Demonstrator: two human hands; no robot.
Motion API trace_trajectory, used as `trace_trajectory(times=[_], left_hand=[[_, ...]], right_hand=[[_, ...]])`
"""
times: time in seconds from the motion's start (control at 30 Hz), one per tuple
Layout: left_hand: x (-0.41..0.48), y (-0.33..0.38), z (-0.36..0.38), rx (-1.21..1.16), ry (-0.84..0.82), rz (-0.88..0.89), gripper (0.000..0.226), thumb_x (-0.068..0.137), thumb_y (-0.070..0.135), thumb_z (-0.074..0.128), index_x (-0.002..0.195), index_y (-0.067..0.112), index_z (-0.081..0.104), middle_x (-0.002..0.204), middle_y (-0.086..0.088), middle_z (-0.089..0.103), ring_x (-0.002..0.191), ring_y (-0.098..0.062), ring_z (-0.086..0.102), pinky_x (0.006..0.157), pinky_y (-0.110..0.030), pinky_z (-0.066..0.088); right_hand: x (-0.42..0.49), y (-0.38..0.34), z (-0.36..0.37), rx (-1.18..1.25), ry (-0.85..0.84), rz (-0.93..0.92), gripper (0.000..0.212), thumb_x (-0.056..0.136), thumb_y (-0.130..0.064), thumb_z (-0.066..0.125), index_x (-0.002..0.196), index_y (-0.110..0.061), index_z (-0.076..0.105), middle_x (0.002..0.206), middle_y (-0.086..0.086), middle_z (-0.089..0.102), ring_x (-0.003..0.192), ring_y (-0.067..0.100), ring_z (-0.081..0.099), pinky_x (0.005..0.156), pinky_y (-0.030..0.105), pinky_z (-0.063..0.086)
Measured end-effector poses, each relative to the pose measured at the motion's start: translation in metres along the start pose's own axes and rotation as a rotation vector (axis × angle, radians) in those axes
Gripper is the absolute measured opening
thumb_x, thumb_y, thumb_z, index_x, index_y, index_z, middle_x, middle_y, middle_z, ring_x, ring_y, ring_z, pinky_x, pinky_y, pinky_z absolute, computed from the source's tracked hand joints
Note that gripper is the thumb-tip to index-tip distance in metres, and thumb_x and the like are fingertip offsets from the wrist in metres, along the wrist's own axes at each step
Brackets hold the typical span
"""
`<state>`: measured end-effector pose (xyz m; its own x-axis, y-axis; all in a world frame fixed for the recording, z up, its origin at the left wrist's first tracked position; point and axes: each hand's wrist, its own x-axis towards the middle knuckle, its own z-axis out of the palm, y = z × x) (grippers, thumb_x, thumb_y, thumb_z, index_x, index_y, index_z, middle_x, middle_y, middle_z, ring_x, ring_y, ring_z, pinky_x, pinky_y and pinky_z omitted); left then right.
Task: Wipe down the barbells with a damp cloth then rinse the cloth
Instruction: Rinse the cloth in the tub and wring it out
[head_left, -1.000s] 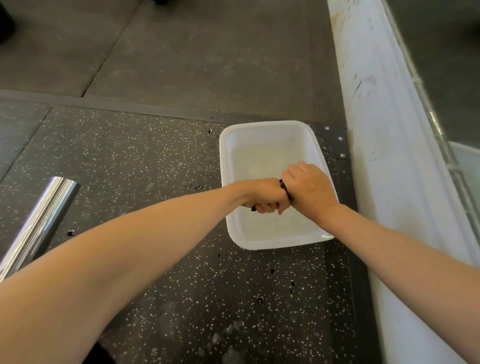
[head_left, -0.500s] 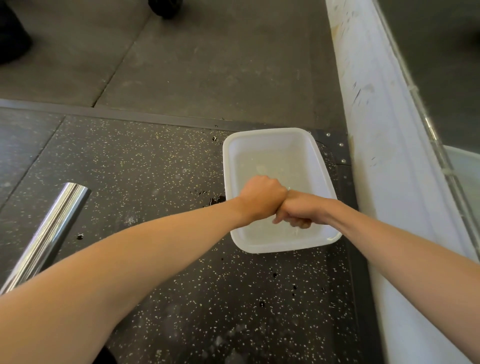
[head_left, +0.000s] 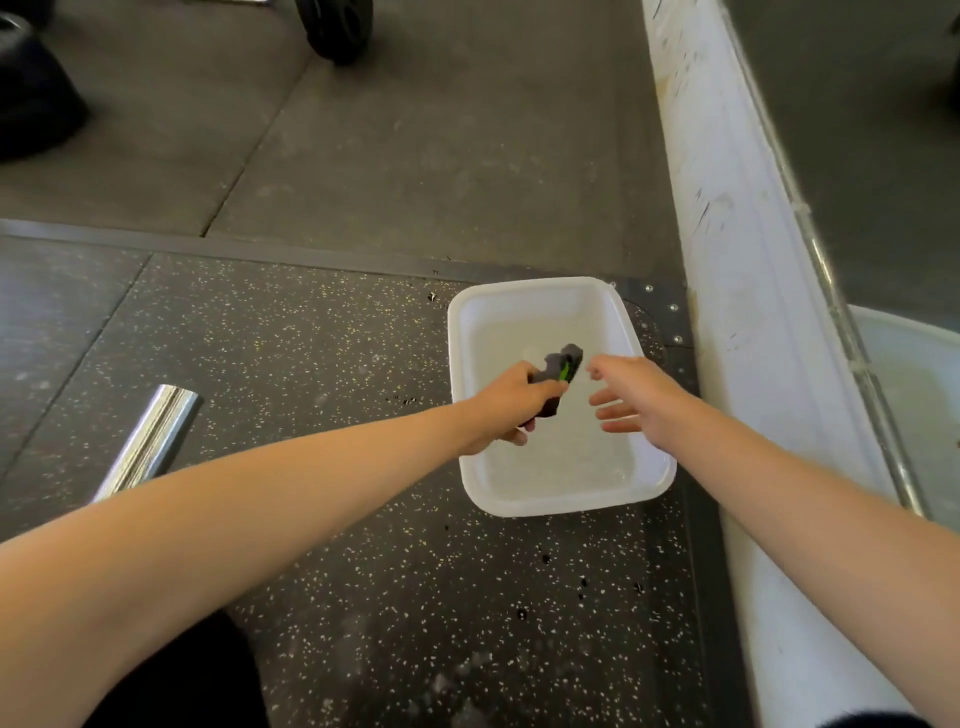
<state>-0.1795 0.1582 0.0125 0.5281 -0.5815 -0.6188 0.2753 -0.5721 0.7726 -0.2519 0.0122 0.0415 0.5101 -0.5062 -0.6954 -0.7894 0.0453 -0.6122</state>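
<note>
A white plastic tub (head_left: 647, 488) with shallow water stands on the speckled black floor mat. My left hand (head_left: 511, 402) grips a twisted dark grey cloth with a green stripe (head_left: 561, 366) over the tub's left side. My right hand (head_left: 636, 397) hovers just right of the cloth, fingers spread and holding nothing. The chrome end of a barbell sleeve (head_left: 150, 441) lies on the mat at the left, away from both hands.
A white painted ledge (head_left: 727, 291) with a metal rail runs along the right of the tub. A black weight plate (head_left: 335, 26) stands at the top, and another dark object (head_left: 31, 104) sits at the top left. Water drops dot the mat near the tub.
Both hands were wringing the cloth together over the tub. My right hand has let go and spread apart to the right, and the cloth now sticks out of my left fist.
</note>
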Motion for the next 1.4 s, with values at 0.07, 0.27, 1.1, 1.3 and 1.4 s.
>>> trace_trajectory(times=[0.07, 0.27, 1.1, 1.3, 1.4], left_hand=[[-0.013, 0.006, -0.004, -0.140, 0.044, 0.048, 0.017, 0.104, 0.037, 0.048, 0.105, 0.020, 0.049, 0.095, -0.009, 0.058, 0.071, -0.018, 0.052, 0.052, -0.027, 0.045], [-0.033, 0.017, -0.013, -0.247, 0.127, 0.080, 0.011, 0.098, 0.009, 0.051, 0.106, 0.012, 0.058, 0.108, -0.011, 0.064, 0.102, -0.024, 0.060, 0.086, -0.041, 0.055], [-0.041, 0.024, -0.055, -0.833, -0.127, 0.071, 0.048, 0.094, 0.013, 0.033, 0.131, -0.010, 0.054, 0.125, -0.025, 0.066, 0.111, -0.037, 0.066, 0.100, -0.045, 0.053], [-0.039, 0.030, -0.074, -0.664, 0.062, -0.003, 0.038, 0.101, 0.036, 0.058, 0.127, 0.010, 0.065, 0.119, -0.015, 0.072, 0.103, -0.030, 0.072, 0.084, -0.042, 0.060], [-0.044, 0.029, -0.081, -0.744, 0.072, -0.170, 0.036, 0.103, 0.043, 0.050, 0.119, 0.018, 0.069, 0.113, -0.010, 0.074, 0.094, -0.027, 0.072, 0.078, -0.040, 0.058]], right_hand=[[-0.019, -0.008, 0.007, 0.028, -0.098, 0.017, 0.036, 0.099, -0.048, 0.059, 0.114, -0.015, 0.062, 0.108, 0.012, 0.068, 0.098, 0.028, 0.068, 0.080, 0.036, 0.057], [-0.044, -0.012, 0.041, 0.375, 0.024, -0.087, 0.012, 0.094, -0.022, 0.071, 0.103, -0.017, 0.064, 0.109, 0.012, 0.072, 0.097, 0.026, 0.068, 0.092, 0.047, 0.058], [-0.036, -0.039, 0.015, 0.099, 0.082, -0.093, 0.020, 0.099, -0.017, 0.063, 0.115, -0.006, 0.064, 0.088, 0.008, 0.061, 0.067, 0.015, 0.053, 0.068, 0.033, 0.055], [-0.049, -0.050, 0.004, 0.198, 0.190, -0.142, 0.039, 0.103, -0.038, 0.053, 0.129, -0.009, 0.058, 0.114, 0.013, 0.069, 0.088, 0.028, 0.073, 0.076, 0.037, 0.058], [-0.062, -0.054, 0.003, 0.444, -0.051, -0.010, 0.023, 0.103, -0.038, 0.056, 0.115, -0.018, 0.059, 0.099, 0.009, 0.071, 0.068, 0.025, 0.075, 0.055, 0.034, 0.060]])
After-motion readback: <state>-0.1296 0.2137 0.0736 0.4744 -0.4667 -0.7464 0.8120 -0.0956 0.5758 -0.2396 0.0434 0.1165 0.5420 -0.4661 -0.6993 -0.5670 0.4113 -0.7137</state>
